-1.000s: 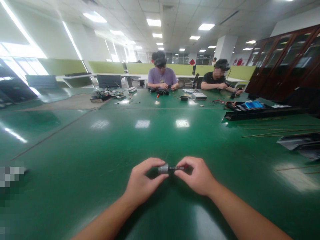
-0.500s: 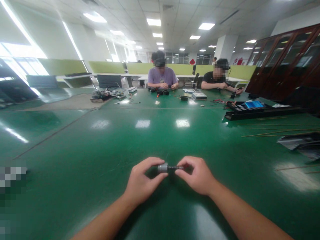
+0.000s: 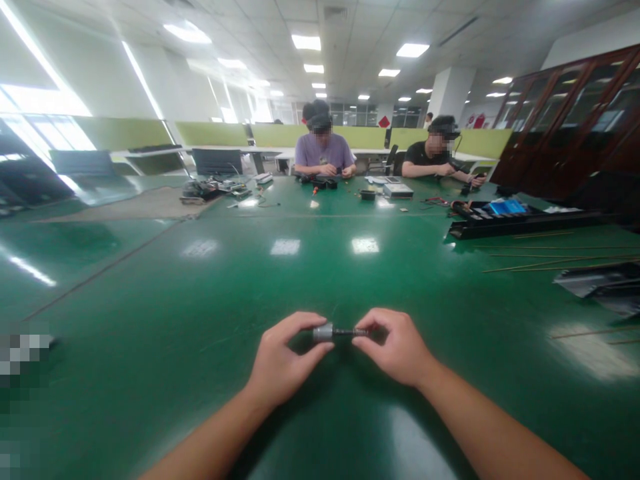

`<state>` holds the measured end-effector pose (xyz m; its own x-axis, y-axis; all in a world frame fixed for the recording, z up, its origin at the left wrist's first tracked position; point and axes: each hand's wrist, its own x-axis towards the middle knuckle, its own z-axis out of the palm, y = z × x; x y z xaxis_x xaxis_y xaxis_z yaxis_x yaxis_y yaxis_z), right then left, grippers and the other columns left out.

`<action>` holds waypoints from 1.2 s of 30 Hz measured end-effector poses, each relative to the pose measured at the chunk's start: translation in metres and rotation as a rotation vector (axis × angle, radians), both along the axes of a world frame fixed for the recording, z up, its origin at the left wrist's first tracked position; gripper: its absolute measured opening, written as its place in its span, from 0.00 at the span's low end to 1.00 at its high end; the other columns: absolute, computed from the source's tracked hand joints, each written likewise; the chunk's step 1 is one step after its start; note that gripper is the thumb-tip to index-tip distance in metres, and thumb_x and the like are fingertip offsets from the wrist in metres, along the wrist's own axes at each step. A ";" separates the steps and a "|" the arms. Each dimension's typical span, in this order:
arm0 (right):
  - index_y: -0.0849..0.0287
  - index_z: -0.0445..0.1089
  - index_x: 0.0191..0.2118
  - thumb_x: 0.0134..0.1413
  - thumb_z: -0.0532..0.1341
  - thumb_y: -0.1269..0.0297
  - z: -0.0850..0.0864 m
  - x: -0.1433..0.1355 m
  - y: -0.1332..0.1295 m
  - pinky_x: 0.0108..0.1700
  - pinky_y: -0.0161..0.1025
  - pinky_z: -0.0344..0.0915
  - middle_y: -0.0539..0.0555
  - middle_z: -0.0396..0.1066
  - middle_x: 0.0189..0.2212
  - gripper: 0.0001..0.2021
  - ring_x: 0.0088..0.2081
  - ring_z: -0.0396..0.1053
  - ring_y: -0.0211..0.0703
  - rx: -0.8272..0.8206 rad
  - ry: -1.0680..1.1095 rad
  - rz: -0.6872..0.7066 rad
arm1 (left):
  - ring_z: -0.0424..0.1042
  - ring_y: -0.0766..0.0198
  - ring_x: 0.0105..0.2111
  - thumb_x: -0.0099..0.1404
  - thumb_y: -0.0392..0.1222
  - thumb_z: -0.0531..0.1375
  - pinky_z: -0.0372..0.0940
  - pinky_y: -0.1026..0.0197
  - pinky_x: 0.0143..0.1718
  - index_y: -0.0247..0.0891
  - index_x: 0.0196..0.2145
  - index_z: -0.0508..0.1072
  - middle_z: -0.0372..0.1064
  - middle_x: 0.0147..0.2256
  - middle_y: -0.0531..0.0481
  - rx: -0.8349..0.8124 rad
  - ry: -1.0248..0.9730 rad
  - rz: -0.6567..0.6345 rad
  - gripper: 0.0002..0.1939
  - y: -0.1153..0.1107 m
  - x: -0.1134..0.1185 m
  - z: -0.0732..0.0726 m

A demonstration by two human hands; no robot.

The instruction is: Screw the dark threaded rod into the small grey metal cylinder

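Near the front of the green table [image 3: 240, 287], my left hand [image 3: 287, 360] pinches a short grey cylinder [image 3: 323, 332] between thumb and fingers. A thin dark shaft [image 3: 343, 333] runs from the cylinder's right side, level and in line with it. My right hand [image 3: 400, 347] pinches the shaft's far end between thumb and forefinger. The cylinder and shaft are held above the tabletop, and their fine detail is too blurred to tell.
Across the table sit a person in purple [image 3: 325, 155] and a person in black [image 3: 431, 159]. Black trays [image 3: 520, 223] and thin rods [image 3: 530, 269] lie at the right. Electronic parts [image 3: 207, 190] are piled at the back left.
Both hands and the held piece have shifted very slightly up in the view. Their grips look the same.
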<state>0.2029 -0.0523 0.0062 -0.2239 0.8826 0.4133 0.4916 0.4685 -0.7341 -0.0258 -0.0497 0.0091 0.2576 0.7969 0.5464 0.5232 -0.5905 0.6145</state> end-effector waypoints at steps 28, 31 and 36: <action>0.57 0.75 0.30 0.46 0.67 0.71 0.000 0.003 0.001 0.34 0.36 0.65 0.51 0.76 0.28 0.03 0.31 0.72 0.42 -0.007 0.001 -0.027 | 0.76 0.57 0.40 0.58 0.41 0.68 0.71 0.55 0.45 0.40 0.40 0.78 0.77 0.39 0.47 -0.013 0.001 0.014 0.12 0.001 -0.001 0.000; 0.57 0.75 0.30 0.46 0.67 0.71 -0.001 0.005 0.004 0.35 0.36 0.65 0.51 0.77 0.28 0.03 0.31 0.73 0.42 0.003 -0.008 -0.063 | 0.76 0.57 0.39 0.57 0.41 0.68 0.71 0.56 0.44 0.40 0.40 0.78 0.77 0.38 0.47 -0.039 -0.010 0.039 0.11 0.002 -0.002 0.000; 0.57 0.75 0.30 0.46 0.67 0.70 -0.005 0.009 0.010 0.33 0.36 0.66 0.51 0.77 0.28 0.02 0.30 0.73 0.42 -0.015 -0.010 -0.127 | 0.77 0.56 0.37 0.56 0.44 0.70 0.71 0.55 0.44 0.38 0.39 0.78 0.78 0.37 0.47 -0.206 -0.163 0.114 0.14 0.006 -0.003 0.000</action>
<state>0.2123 -0.0427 0.0008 -0.1142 0.9101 0.3983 0.5534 0.3912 -0.7353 -0.0287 -0.0442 0.0094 0.0817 0.9143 0.3966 0.4635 -0.3871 0.7970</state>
